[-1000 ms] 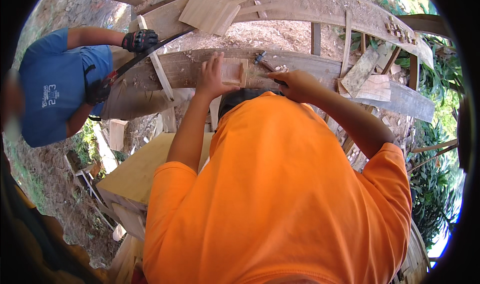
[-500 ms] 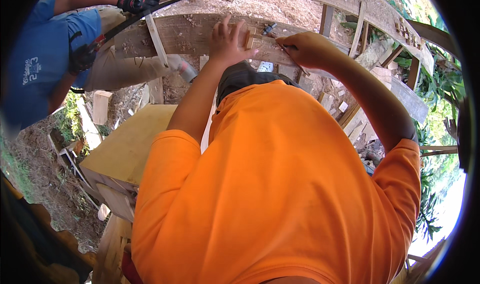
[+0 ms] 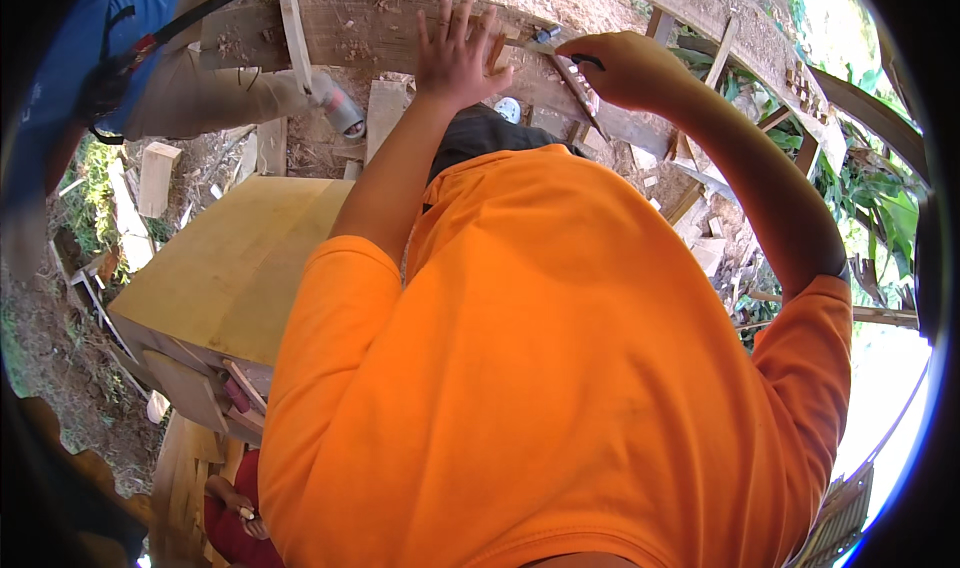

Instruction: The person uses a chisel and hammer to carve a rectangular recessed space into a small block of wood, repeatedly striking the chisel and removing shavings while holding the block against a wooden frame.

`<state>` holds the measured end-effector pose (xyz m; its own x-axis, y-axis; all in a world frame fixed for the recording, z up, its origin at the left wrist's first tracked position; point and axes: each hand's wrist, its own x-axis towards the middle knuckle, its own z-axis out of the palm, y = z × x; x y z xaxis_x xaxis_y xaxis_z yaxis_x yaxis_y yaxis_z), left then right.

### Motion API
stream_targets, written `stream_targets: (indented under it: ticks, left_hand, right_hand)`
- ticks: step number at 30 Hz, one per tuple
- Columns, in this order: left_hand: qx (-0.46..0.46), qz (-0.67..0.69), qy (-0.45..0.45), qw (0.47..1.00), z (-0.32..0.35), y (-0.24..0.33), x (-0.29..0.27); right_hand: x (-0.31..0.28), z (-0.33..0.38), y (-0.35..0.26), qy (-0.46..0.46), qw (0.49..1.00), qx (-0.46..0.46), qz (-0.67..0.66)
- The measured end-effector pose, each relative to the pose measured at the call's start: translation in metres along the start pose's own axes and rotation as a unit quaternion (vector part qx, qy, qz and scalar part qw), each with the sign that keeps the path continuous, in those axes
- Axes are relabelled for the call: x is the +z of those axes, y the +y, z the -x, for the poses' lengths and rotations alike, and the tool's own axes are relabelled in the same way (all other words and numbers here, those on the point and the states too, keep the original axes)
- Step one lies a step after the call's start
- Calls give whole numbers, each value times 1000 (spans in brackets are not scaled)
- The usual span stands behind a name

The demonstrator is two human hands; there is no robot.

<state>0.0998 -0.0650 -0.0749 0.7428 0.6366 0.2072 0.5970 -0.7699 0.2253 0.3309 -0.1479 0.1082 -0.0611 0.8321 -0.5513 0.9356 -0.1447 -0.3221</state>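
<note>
My left hand [image 3: 455, 53] lies flat with its fingers spread on a weathered wooden plank [image 3: 370, 28] that runs across the top of the view. Just to its right, my right hand [image 3: 625, 68] is closed around a hammer-like tool with a wooden handle [image 3: 572, 80]. The tool's dark head [image 3: 546, 35] rests at the plank, close to my left fingertips. My orange shirt [image 3: 560, 368] fills the lower middle and hides what lies below my arms.
A co-worker in a blue shirt [image 3: 75, 78] stands at the upper left holding a long dark tool. A yellowish plywood box [image 3: 235, 263] sits at my left. Wood offcuts [image 3: 158, 176], a grey cylinder [image 3: 338, 108] and more planks [image 3: 800, 78] lie on bare dirt.
Both my hands have risen toward the top of the picture. My left hand has gone from holding a small block to lying spread flat. The co-worker has slid toward the upper left.
</note>
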Motion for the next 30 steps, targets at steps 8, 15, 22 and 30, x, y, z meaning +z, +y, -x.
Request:
stream_targets:
  ticks: [8,15,22,30]
  left_hand:
    - [17,16,17,1000,5,5,3]
    - [39,11,32,999,5,2,6]
    - [38,-1,34,999,2,3,4]
    - [31,6,34,999,2,4,3]
  right_hand:
    - [-5,-3,-1,8,999,-31,15]
    - [-1,-1,4,29,999,-38,-6]
    - [-8,-1,0,28,999,-38,4]
    - [-15,-7,-2,-3,1000,-7,15]
